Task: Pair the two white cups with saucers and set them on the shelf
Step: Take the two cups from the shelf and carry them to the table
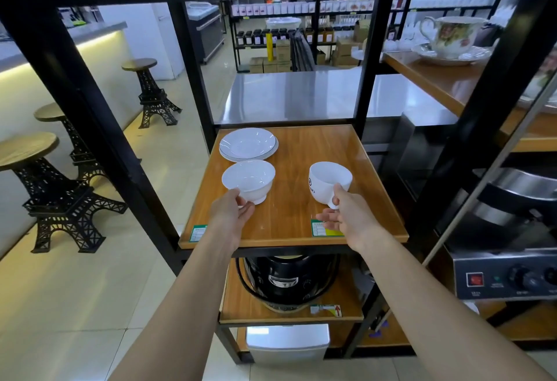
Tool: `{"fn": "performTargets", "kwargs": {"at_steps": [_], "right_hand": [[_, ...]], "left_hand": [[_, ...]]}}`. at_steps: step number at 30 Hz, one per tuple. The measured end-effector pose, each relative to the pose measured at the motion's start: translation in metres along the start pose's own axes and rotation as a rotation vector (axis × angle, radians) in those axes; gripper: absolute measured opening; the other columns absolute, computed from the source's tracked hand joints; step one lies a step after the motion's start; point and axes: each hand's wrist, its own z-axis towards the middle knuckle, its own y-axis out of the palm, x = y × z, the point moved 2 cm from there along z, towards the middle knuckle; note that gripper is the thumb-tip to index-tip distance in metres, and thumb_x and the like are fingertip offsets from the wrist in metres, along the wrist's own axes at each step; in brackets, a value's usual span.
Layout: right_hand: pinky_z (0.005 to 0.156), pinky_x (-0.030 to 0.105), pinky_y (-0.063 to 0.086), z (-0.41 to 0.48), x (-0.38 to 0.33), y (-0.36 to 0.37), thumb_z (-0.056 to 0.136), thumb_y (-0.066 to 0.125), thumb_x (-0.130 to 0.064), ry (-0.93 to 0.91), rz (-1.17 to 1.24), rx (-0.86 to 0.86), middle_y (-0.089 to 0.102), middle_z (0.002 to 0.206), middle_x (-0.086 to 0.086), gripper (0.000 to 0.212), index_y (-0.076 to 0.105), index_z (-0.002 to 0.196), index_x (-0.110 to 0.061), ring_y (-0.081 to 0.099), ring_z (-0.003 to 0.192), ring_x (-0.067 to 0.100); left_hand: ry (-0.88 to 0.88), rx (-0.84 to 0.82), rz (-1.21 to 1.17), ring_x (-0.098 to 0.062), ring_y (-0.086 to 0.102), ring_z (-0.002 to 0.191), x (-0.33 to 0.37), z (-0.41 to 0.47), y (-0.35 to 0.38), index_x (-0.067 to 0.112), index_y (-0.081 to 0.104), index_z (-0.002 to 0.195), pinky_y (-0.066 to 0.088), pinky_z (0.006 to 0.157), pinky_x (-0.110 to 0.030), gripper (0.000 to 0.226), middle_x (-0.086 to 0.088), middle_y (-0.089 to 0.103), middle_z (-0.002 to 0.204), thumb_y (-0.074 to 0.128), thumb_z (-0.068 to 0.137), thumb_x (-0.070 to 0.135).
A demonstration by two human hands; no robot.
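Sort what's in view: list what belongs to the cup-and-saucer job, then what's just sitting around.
Job: left cup, in the left hand; right cup, held by the right hand; stacked saucers; shelf.

Around: floral teacup, black cooker, stools, green labels.

Two white cups [248, 179] [329, 181] near stacked saucers [248, 143] on wooden shelf [304, 151]

both arms outstretched; left grip [233, 210] half-curled, right grip [346, 215] pinching.
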Motion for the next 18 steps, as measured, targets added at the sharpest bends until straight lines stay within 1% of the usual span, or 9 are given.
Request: {"fn": "performTargets", "kwargs": {"at_steps": [2, 4, 5, 7, 8, 10, 13, 15, 18], "right_hand": [[0.067, 0.029, 0.053, -0.012, 0.005, -0.002, 0.096, 0.035, -0.043, 0.008, -0.037, 0.055, 0.059, 0.095, 0.012, 0.035, 0.048, 0.108, -0.012, 0.063, 0.077, 0.018], [0.073, 0.033, 0.054, -0.027, 0.012, -0.006, 0.096, 0.037, -0.043, 0.008, -0.013, 0.098, 0.06, 0.088, 0.011, 0.033, 0.048, 0.104, -0.013, 0.063, 0.073, 0.018], [0.069, 0.031, 0.054, -0.036, 0.016, -0.008, 0.096, 0.038, -0.042, -0.002, 0.018, 0.112, 0.061, 0.086, 0.01, 0.031, 0.048, 0.102, -0.013, 0.062, 0.07, 0.017], [0.056, 0.026, 0.05, -0.058, 0.023, -0.014, 0.096, 0.039, -0.041, -0.035, 0.057, 0.15, 0.06, 0.083, 0.008, 0.03, 0.048, 0.099, -0.013, 0.061, 0.066, 0.016], [0.053, 0.024, 0.049, -0.069, 0.028, -0.018, 0.096, 0.039, -0.041, -0.051, 0.065, 0.175, 0.059, 0.082, 0.007, 0.03, 0.049, 0.098, -0.013, 0.061, 0.065, 0.015], [0.051, 0.023, 0.047, -0.091, 0.038, -0.029, 0.096, 0.039, -0.04, -0.081, 0.093, 0.227, 0.057, 0.08, 0.006, 0.028, 0.05, 0.094, -0.015, 0.06, 0.064, 0.014], [0.05, 0.022, 0.045, -0.121, 0.054, -0.051, 0.096, 0.038, -0.039, -0.092, 0.144, 0.292, 0.056, 0.08, 0.008, 0.026, 0.046, 0.095, -0.013, 0.059, 0.064, 0.015], [0.05, 0.022, 0.044, -0.143, 0.066, -0.068, 0.096, 0.039, -0.04, -0.068, 0.185, 0.343, 0.057, 0.08, 0.009, 0.028, 0.044, 0.099, -0.013, 0.059, 0.064, 0.017], [0.049, 0.023, 0.044, -0.176, 0.081, -0.097, 0.096, 0.04, -0.039, -0.043, 0.232, 0.422, 0.055, 0.071, 0.009, 0.031, 0.045, 0.099, -0.01, 0.056, 0.056, 0.016]], "left_hand": [[-0.006, -0.001, 0.025, -0.023, 0.064, 0.093, -0.003, -0.009, -0.009, 0.015, 0.044, 0.069, 0.049, 0.095, -0.033, 0.025, -0.007, 0.054, 0.104, 0.048, 0.093, 0.017], [0.008, -0.011, 0.041, -0.023, 0.064, 0.094, -0.006, -0.02, -0.019, 0.015, 0.043, 0.068, 0.047, 0.096, -0.032, 0.026, -0.004, 0.054, 0.093, 0.048, 0.093, 0.018], [0.022, -0.018, 0.04, -0.025, 0.063, 0.096, -0.007, -0.027, -0.024, 0.015, 0.042, 0.068, 0.047, 0.097, -0.034, 0.026, -0.004, 0.053, 0.089, 0.047, 0.094, 0.017], [0.056, -0.042, 0.056, -0.027, 0.062, 0.097, -0.009, -0.041, -0.034, 0.015, 0.042, 0.069, 0.045, 0.1, -0.038, 0.025, -0.004, 0.05, 0.086, 0.046, 0.094, 0.015], [0.068, -0.059, 0.065, -0.027, 0.062, 0.099, -0.01, -0.048, -0.039, 0.014, 0.043, 0.072, 0.046, 0.1, -0.038, 0.023, -0.004, 0.048, 0.085, 0.046, 0.094, 0.014], [0.079, -0.112, 0.08, -0.027, 0.061, 0.102, -0.014, -0.064, -0.047, 0.012, 0.044, 0.078, 0.047, 0.099, -0.038, 0.017, -0.004, 0.048, 0.085, 0.046, 0.094, 0.013], [0.104, -0.174, 0.119, -0.025, 0.063, 0.093, -0.02, -0.087, -0.053, 0.015, 0.042, 0.068, 0.049, 0.094, -0.034, 0.026, -0.005, 0.053, 0.085, 0.047, 0.094, 0.012], [0.093, -0.214, 0.146, -0.022, 0.062, 0.089, -0.026, -0.103, -0.05, 0.012, 0.045, 0.07, 0.049, 0.091, -0.03, 0.024, -0.007, 0.052, 0.085, 0.048, 0.093, 0.011], [0.098, -0.322, 0.23, -0.021, 0.06, 0.089, -0.042, -0.129, -0.034, 0.011, 0.045, 0.067, 0.043, 0.101, -0.033, 0.027, -0.006, 0.05, 0.079, 0.044, 0.094, 0.007]]}}
